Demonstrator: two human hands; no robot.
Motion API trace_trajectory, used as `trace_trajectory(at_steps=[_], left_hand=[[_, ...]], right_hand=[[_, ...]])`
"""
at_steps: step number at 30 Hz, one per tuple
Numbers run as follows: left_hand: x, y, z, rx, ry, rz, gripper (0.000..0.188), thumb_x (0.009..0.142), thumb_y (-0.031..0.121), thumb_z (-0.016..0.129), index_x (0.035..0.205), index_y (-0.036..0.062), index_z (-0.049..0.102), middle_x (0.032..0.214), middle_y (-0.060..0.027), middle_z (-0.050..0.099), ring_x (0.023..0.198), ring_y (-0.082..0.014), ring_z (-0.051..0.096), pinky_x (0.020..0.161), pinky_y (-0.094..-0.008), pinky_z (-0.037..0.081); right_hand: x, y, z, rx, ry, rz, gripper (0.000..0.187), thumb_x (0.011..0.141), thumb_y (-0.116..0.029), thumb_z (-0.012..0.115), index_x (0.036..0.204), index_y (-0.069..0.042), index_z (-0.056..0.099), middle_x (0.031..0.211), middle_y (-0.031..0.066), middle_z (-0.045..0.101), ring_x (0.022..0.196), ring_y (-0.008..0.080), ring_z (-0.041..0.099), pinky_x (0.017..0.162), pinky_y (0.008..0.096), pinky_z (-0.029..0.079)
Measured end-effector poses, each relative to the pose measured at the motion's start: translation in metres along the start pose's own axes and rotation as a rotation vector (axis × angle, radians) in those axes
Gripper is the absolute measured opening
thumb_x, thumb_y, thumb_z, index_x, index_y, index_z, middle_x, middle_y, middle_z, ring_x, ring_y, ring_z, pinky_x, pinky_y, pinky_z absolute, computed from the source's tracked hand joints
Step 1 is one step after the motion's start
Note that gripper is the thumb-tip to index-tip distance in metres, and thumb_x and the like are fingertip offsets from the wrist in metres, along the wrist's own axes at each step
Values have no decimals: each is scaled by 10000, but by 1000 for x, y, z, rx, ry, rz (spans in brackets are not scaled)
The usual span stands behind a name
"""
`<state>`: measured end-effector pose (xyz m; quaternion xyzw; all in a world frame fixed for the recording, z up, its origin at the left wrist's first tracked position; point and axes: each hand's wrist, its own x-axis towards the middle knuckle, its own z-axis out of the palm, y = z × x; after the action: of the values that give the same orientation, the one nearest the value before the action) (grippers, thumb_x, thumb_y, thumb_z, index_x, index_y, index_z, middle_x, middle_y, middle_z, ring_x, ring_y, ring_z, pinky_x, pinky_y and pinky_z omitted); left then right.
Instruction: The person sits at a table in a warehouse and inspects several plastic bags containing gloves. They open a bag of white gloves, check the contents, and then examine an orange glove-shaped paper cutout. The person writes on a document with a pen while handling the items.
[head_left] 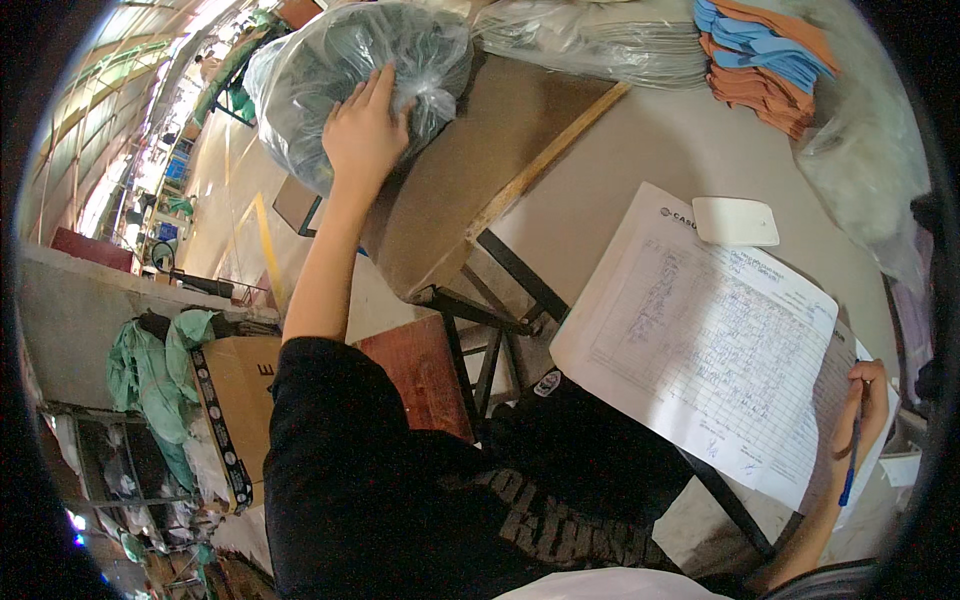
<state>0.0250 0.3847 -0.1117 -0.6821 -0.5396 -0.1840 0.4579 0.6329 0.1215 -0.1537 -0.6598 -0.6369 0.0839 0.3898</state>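
My left hand (365,135) reaches far to the left and lies on a large clear plastic bag (290,95) full of dark contents. Its fingers are spread over the bag near the gathered, shiny part. At the right edge of the papers, my right hand (870,395) is closed around a blue pen (850,470) that points down. Below the pen hand lie further sheets, partly hidden. The handwritten form (740,350), a large sheet with a filled-in grid, spreads across the table corner. On its top edge rests a white rounded card (735,221).
Stacked orange and blue cut pieces (760,70) lie at the far right beside clear plastic sheeting (860,170). Bagged pale flat pieces (600,45) are at the back. A brown board (450,180) adjoins the grey table (600,140). Below are a reddish stool (425,370) and a cardboard box (250,390).
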Motion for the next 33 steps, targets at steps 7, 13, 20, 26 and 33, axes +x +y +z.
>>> trace_trajectory(at_steps=[7, 13, 20, 26, 33], left_hand=[[51, -78, 12, 59, -126, -272, 301, 916, 355, 675, 1207, 311, 738, 912, -123, 765, 815, -352, 741, 688, -498, 578], [89, -147, 33, 166, 10, -465, 319, 927, 459, 664, 1194, 310, 756, 887, -140, 760, 828, -386, 732, 727, -484, 577], [95, -212, 61, 76, 19, -501, 406, 933, 556, 617, 1164, 259, 772, 840, -198, 741, 823, -400, 730, 741, -490, 569], [76, -233, 66, 55, 15, -508, 435, 958, 562, 596, 1132, 208, 779, 824, -217, 726, 802, -417, 717, 724, -465, 553], [58, -223, 72, 115, 17, -548, 447, 906, 617, 656, 1114, 247, 792, 831, -182, 740, 839, -376, 729, 734, -454, 559]], right_hand=[[-2, 27, 1, 54, 4, 39, 176, 1004, -182, 523, 896, -43, 520, 871, 50, 465, 845, 150, 445, 805, 277, 367], [-11, 62, -1, 208, -15, 160, 190, 1021, -210, 537, 932, -44, 515, 911, 20, 439, 865, 139, 416, 805, 269, 339], [-16, 71, -18, 420, 118, 618, 148, 1096, -245, 500, 1086, -107, 554, 922, -33, 471, 751, 39, 425, 695, 191, 349], [-8, 58, -9, 255, 270, 675, 119, 1092, -209, 514, 1152, -116, 559, 962, -33, 509, 795, 35, 476, 732, 171, 376], [-3, 55, -5, 322, 262, 642, 107, 1087, -205, 517, 1133, -116, 556, 967, -35, 502, 807, 30, 454, 727, 172, 357]])
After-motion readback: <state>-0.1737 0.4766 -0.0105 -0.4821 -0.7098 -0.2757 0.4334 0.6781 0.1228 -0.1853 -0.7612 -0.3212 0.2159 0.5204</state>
